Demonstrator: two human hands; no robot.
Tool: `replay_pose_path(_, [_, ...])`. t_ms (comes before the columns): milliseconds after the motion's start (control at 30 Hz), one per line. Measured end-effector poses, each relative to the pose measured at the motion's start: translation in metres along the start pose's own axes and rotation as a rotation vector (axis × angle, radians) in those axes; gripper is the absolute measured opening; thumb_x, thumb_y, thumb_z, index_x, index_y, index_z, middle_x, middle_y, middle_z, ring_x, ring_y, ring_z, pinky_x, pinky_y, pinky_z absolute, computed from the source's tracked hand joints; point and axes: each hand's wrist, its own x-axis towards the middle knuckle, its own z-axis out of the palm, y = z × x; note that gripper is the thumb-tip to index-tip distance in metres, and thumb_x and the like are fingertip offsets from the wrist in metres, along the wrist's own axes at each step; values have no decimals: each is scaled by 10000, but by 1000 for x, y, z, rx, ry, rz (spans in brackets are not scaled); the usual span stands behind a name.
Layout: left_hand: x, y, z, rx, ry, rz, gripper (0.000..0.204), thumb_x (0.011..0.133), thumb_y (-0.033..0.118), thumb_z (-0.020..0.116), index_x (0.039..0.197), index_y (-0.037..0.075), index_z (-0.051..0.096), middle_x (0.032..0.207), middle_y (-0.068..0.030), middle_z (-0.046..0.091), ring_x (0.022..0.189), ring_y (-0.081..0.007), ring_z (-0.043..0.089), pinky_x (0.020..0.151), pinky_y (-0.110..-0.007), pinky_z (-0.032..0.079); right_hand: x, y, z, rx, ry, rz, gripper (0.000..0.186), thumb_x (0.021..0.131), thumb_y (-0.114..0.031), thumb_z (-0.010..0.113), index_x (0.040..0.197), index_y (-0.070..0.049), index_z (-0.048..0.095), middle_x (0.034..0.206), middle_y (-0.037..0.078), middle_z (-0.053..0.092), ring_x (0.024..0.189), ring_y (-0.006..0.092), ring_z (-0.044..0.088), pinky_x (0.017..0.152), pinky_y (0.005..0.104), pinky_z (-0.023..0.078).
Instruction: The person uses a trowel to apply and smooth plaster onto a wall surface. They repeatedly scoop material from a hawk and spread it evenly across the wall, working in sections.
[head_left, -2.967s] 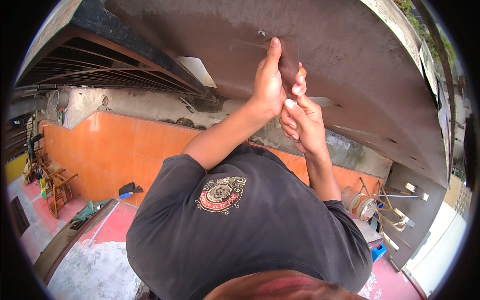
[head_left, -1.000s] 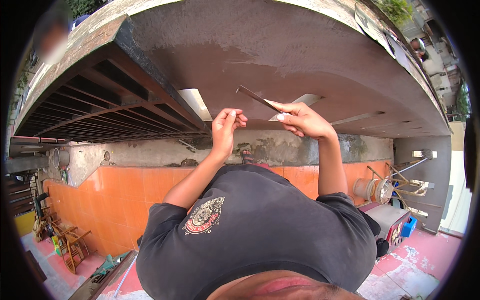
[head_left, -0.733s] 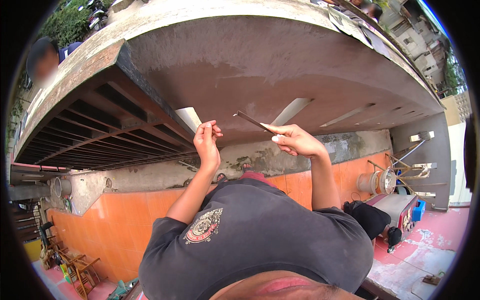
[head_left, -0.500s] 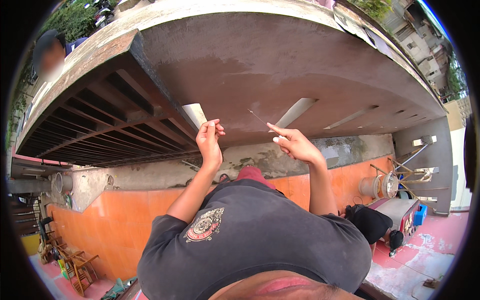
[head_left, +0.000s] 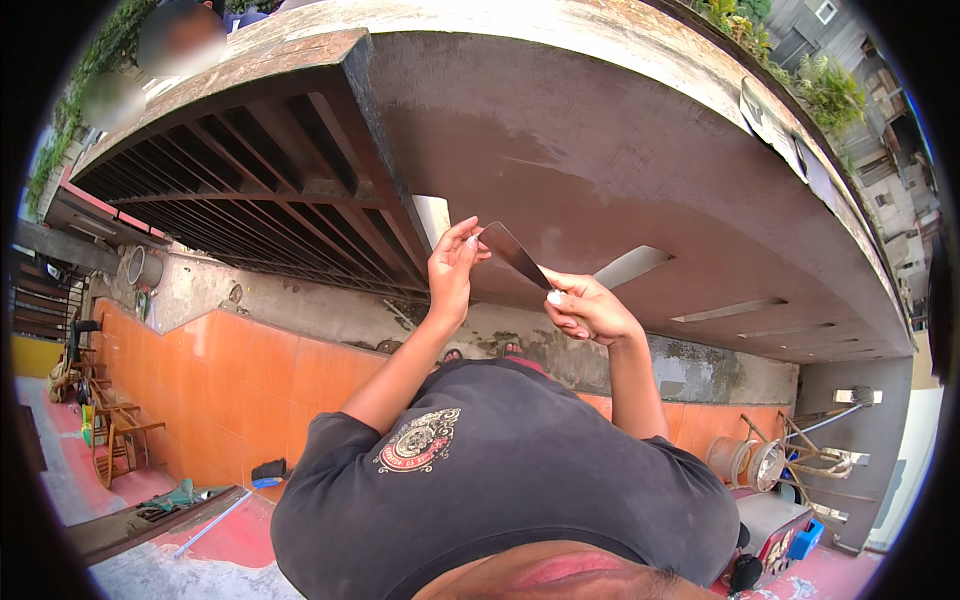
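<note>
Head view: the brown wall (head_left: 600, 160) fills most of the upper half, its slots lower and farther right than half a second ago, as the view has shifted. Below runs the orange tiled surface (head_left: 260, 375). The dark slatted grille (head_left: 270, 198), left of the wall, has its end post farther right in view than before. The black shirt (head_left: 520, 450) takes up the lower middle. At lower left stands a wooden chair (head_left: 122, 430); at right, a pail (head_left: 765, 465). The crouching person seen at lower right half a second ago is now mostly hidden behind the shirt.

Both hands are raised before the wall. The right hand (head_left: 592, 308) is clamped on the near end of a thin dark blade (head_left: 515, 255), thumb on top. Half a second ago the blade showed edge-on as a mere line, the left hand apart from it; now its broad face is turned into view, slanting up and left. The left hand (head_left: 452, 275), fingers partly curled, has its fingertips at the blade's far end; whether they pinch it cannot be told.
</note>
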Motion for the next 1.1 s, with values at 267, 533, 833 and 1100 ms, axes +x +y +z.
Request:
replay_pose_path(267, [-1, -1, 32, -79, 6, 69, 214, 1071, 184, 610, 1168, 8, 682, 1091, -35, 676, 1009, -122, 632, 916, -338, 527, -5, -8, -39, 121, -129, 11, 573, 1075, -188, 568, 1608, -94, 380, 628, -15, 422, 450, 40, 345, 413, 193, 314])
replay_pose_path(533, [0, -15, 64, -97, 63, 133, 157, 1053, 143, 627, 1096, 11, 700, 1086, -17, 671, 972, -101, 608, 893, -300, 486, -7, -3, -79, 301, -249, 87, 545, 1097, -182, 512, 1609, -96, 347, 636, -6, 433, 430, 36, 347, 377, 177, 319])
replay_pose_path(833, [8, -32, 86, -96, 218, 217, 112, 987, 89, 717, 1046, -5, 709, 1017, -45, 692, 900, -110, 640, 831, -277, 524, -10, -24, -114, 237, -275, 146, 557, 1087, -182, 528, 1604, -78, 350, 634, 5, 433, 430, 43, 352, 373, 182, 323])
replay_pose_path(1100, [13, -44, 84, -114, 262, 14, 224, 1031, 190, 674, 1157, 5, 681, 1043, -79, 706, 905, -121, 654, 838, -293, 559, -13, -36, -114, 119, -99, -9, 587, 1092, -204, 519, 1630, -89, 316, 626, -4, 444, 433, 55, 360, 392, 196, 330])
